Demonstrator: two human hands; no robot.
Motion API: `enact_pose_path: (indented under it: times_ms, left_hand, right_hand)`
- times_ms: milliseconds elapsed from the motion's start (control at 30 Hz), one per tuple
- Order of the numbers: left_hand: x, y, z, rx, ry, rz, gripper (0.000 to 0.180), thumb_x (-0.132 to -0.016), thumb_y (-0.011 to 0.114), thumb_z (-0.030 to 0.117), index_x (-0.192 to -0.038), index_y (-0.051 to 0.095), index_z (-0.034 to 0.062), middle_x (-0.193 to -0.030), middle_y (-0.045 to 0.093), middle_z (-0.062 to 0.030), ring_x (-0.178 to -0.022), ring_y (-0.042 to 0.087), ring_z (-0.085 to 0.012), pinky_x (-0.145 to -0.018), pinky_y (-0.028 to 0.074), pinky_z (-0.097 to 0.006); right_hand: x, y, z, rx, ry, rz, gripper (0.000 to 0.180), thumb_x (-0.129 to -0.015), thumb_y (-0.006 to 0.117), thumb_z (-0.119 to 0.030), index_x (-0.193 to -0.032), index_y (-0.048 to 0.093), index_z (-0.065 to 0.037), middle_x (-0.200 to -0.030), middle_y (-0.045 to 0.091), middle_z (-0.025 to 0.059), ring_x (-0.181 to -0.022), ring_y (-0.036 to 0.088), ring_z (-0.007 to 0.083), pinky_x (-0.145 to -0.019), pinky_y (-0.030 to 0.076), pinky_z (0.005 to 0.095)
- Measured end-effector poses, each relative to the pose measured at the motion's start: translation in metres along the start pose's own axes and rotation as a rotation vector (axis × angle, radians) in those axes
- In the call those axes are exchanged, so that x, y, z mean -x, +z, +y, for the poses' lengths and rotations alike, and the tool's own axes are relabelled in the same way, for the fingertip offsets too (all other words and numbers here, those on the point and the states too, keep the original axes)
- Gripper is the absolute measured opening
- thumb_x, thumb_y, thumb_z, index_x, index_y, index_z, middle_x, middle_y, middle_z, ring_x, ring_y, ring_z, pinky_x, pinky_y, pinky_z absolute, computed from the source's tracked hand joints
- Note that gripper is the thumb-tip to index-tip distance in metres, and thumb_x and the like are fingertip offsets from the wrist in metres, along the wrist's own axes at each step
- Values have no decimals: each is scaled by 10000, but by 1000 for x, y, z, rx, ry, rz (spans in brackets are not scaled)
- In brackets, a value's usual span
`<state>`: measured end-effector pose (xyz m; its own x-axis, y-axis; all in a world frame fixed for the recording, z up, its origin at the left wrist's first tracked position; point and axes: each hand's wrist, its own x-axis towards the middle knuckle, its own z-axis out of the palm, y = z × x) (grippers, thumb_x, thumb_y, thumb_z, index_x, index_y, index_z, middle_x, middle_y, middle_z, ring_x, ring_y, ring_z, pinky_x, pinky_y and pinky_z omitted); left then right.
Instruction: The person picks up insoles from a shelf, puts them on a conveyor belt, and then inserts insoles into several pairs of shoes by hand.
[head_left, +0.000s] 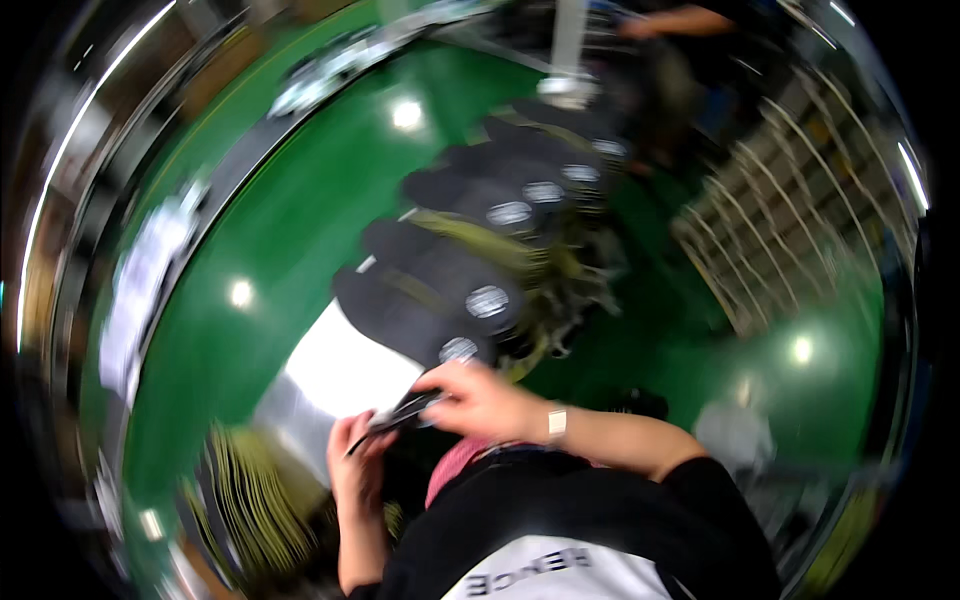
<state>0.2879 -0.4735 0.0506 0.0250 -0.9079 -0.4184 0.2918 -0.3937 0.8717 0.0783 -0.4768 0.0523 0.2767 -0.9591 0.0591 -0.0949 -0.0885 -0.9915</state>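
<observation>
Both my hands are closed on a dark, narrow object [398,414] whose exact kind is blurred. It slants between them at the near edge of a shiny pale tabletop [345,365]. My left hand [357,462] grips its lower left end, and a thin dark tip sticks out past the fingers. The upper right end sits in my right hand [484,402]; a watch or band shows on that wrist. Just beyond the right hand lie stacked dark grey shaped mats [410,280] with round white labels and olive layers.
More stacks of such mats [480,180] run away toward a white post [569,50]. At lower left, olive and dark mats [255,500] stand on edge in a row. A slatted rack or pallet [800,200] is at right. Another person's arm [680,22] shows at the top.
</observation>
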Motion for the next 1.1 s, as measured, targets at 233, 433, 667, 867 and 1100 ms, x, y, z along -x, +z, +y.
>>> enact_pose_path:
  times_ms: [233,433,667,867,1100]
  left_hand:
    - [-73,-94,-50,-739,419,-91,247,-829,500,192,-1068,524,135,-937,524,-112,-742,506,-242,-695,433,-339]
    - [-130,3,-74,-391,-207,-378,261,-833,495,197,-1085,513,130,-957,520,-115,-765,508,-246,-708,433,-341]
    - [-100,80,-112,-508,-326,-670,279,-837,489,204,-1104,500,124,-980,517,-118,-791,510,-251,-723,433,-343]
    - [-30,166,-171,-601,-353,-788,294,-841,484,209,-1121,488,119,-1000,513,-121,-813,512,-255,-736,433,-344]
    - [56,260,-215,-755,-315,-870,312,-845,478,215,-1140,475,114,-1024,510,-124,-840,514,-260,-751,433,-347]
  right_hand:
    - [-19,8,-4,146,-186,113,339,-789,540,-160,-1073,441,-2,-1081,417,150,-1002,454,296,-852,388,344]
    - [76,-37,35,442,52,714,208,-791,529,-152,-940,516,-8,-971,503,120,-945,487,259,-813,410,327]
    - [291,-96,-15,714,671,1187,275,-783,532,-207,-987,554,-24,-969,542,167,-912,526,293,-813,422,366]
    - [509,-116,-81,761,497,1897,175,-822,513,-83,-978,530,-3,-850,580,66,-756,559,132,-678,458,243]
    - [663,-79,-297,1425,-316,2236,188,-882,460,-169,-962,542,-19,-765,551,52,-653,505,113,-569,400,229]
